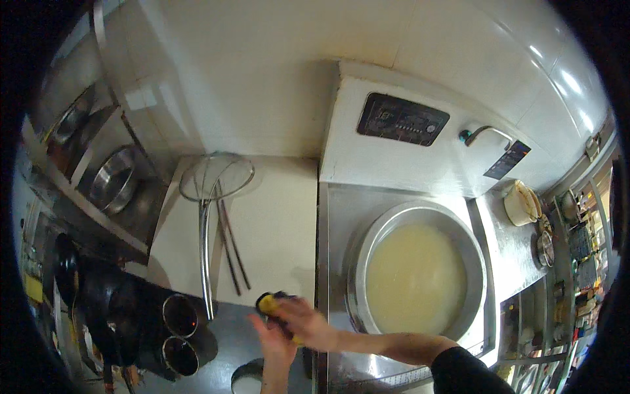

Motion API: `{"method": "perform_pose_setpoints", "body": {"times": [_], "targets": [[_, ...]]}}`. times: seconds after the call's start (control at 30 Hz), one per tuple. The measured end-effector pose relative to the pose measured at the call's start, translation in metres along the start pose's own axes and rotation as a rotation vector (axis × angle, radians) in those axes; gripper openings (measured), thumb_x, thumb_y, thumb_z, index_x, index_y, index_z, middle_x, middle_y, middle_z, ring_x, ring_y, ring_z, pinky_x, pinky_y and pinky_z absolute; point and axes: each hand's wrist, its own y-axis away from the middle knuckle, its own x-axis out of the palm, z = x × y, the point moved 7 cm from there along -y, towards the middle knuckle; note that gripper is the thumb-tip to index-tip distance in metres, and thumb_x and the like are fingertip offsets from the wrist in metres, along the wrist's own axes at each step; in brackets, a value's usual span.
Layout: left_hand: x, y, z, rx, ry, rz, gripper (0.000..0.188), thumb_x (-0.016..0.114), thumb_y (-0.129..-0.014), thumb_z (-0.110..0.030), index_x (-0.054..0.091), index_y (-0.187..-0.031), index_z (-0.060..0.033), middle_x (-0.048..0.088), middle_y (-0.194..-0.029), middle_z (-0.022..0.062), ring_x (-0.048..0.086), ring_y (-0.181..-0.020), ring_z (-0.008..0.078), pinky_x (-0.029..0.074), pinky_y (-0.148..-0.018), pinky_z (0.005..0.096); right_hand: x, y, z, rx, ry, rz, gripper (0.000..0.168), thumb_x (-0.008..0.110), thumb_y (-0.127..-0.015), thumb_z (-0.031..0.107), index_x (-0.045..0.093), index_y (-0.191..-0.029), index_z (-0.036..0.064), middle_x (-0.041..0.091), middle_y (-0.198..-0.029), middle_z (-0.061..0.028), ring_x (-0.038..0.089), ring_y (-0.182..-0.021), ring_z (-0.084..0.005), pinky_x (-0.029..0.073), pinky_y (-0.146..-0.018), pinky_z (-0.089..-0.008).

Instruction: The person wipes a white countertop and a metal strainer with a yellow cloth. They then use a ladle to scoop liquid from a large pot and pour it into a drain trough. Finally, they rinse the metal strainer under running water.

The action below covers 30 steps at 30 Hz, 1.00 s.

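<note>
My right hand (307,325) is wrapped around a small yellow-and-black object (268,303); the fingers hide much of it, so its exact kind cannot be told. Close against its lower side is my left hand (276,340), thumb stretched out to the left. Both hands are in front of the near edge of a pale board (280,236). On that board lies a long-handled wire strainer (205,256) with a round mesh head. Beside its handle rests a pair of long dark chopsticks (230,246). To the right, a large metal pot (362,276) holds cloudy yellowish liquid (416,280).
Behind the pot rises a cooker panel with a dark control display (403,119) and a curved spout (489,130). A cream tub (520,204) stands on the right counter. Two round dark containers (180,315) are at lower left. A steel bowl (113,180) sits on the left shelf.
</note>
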Motion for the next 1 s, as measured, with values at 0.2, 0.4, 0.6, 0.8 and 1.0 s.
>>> {"method": "perform_pose_setpoints", "body": {"times": [0.2,0.4,0.6,0.8,1.0], "targets": [[0.009,-0.121,-0.014,0.509,-1.636,-0.102,0.055,0.049,-0.088,-0.031,0.032,-0.132,-0.0032,0.026,-0.140,0.0175,0.025,-0.128,0.0362,0.023,-0.103,0.0482,-0.249,-0.084,-0.085,0.156,0.016,-0.563,0.026,0.059,-0.075,-0.002,0.059,-0.100,0.003,0.061,-0.098,-0.0091,0.058,-0.090,-0.0152,0.047,-0.083,-0.0318],[-0.007,-0.172,-0.002,0.642,-2.302,-0.013,0.054,0.061,-0.076,-0.021,0.041,-0.124,-0.0044,0.031,-0.136,0.0220,0.022,-0.127,0.0461,0.017,-0.103,0.0573,-0.346,-0.223,-0.022,-0.797,1.222,-0.539,0.033,0.062,-0.061,0.001,0.062,-0.093,0.007,0.054,-0.100,-0.0074,0.049,-0.098,-0.0291,0.042,-0.077,-0.0391],[-0.007,-0.175,-0.005,0.500,-2.360,-0.054,0.056,0.060,-0.076,-0.026,0.041,-0.124,-0.0041,0.034,-0.135,0.0211,0.021,-0.127,0.0469,0.017,-0.101,0.0580,-0.283,-0.221,-0.138,-0.895,1.259,-0.418,0.027,0.064,-0.060,0.015,0.065,-0.087,0.011,0.055,-0.090,-0.0017,0.049,-0.093,-0.0233,0.040,-0.064,-0.0359],[-0.007,-0.184,-0.002,0.496,-2.341,-0.050,0.060,0.061,-0.074,-0.026,0.039,-0.125,-0.0056,0.034,-0.135,0.0197,0.022,-0.128,0.0450,0.018,-0.101,0.0577,-0.176,-0.150,-0.286,-0.932,1.445,-0.144,0.018,0.060,-0.058,0.021,0.059,-0.073,0.013,0.050,-0.076,0.0018,0.050,-0.080,-0.0159,0.041,-0.063,-0.0287],[-0.005,-0.180,-0.003,0.517,-2.379,-0.085,0.057,0.060,-0.074,-0.026,0.041,-0.124,-0.0050,0.034,-0.135,0.0185,0.023,-0.127,0.0438,0.018,-0.102,0.0570,-0.190,-0.162,-0.262,-1.044,1.612,-0.014,0.013,0.059,-0.064,0.023,0.057,-0.074,0.015,0.051,-0.084,0.0006,0.050,-0.079,-0.0151,0.039,-0.065,-0.0247]]}}
